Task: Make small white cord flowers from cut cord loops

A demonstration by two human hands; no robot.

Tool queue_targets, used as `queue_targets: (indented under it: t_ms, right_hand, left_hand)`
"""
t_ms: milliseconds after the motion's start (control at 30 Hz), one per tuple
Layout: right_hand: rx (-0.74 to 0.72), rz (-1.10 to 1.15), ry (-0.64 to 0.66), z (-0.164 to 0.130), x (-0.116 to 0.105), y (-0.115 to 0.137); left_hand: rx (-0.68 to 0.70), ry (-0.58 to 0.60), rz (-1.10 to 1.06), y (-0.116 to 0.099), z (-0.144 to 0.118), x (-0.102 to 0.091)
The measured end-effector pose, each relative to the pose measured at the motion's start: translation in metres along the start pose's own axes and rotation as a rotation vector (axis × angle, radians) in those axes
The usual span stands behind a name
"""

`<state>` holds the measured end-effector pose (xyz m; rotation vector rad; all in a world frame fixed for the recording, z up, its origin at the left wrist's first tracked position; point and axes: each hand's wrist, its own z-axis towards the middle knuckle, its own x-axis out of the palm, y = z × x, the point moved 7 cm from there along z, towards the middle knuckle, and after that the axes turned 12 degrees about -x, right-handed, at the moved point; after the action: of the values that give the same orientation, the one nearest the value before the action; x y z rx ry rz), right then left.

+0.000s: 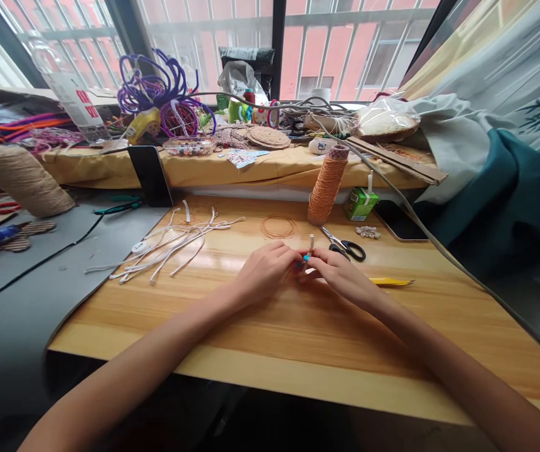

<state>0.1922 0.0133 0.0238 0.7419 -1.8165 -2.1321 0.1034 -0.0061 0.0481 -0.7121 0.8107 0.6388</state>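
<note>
My left hand (274, 265) and my right hand (336, 270) meet above the wooden table, fingers closed in a pinch. Between the fingertips is a small pale cord piece (312, 241) whose short end sticks upright. Bright blue bits (306, 258) show at its base, but the fingers hide most of it. Just beyond my right hand lie black-handled scissors (345, 243). A yellow pointed tool (390, 282) is partly covered by my right wrist. A loop of thin orange cord (278, 226) rests behind my left hand, and white cord strips (176, 245) are scattered to its left.
An orange twine cone (329, 185) stands behind my hands, near a green drink carton (361, 203), pale beads (368, 232) and a phone (399, 220). A grey cable (421, 220) crosses the right side. The back ledge (260, 168) is crowded. A beige twine cone (20, 179) is far left.
</note>
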Motion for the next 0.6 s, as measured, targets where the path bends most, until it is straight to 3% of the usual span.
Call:
queue_targets:
  t_ms: [133, 267, 467, 600]
  right_hand:
    - [0.014, 0.007, 0.033, 0.0, 0.0, -0.001]
    - [-0.023, -0.231, 0.002, 0.001, -0.007, 0.002]
    - [-0.234, -0.738, -0.107, 0.002, -0.018, 0.015]
    - [-0.443, -0.98, -0.021, 0.0, -0.006, 0.017]
  left_hand:
    - [-0.069, -0.061, 0.003, 0.002, 0.001, -0.005]
    - [-0.152, -0.105, -0.02, 0.009, 0.002, -0.012]
    - [-0.13, -0.131, 0.109, 0.015, 0.005, -0.016]
    - [-0.101, -0.094, 0.162, 0.014, 0.002, -0.008]
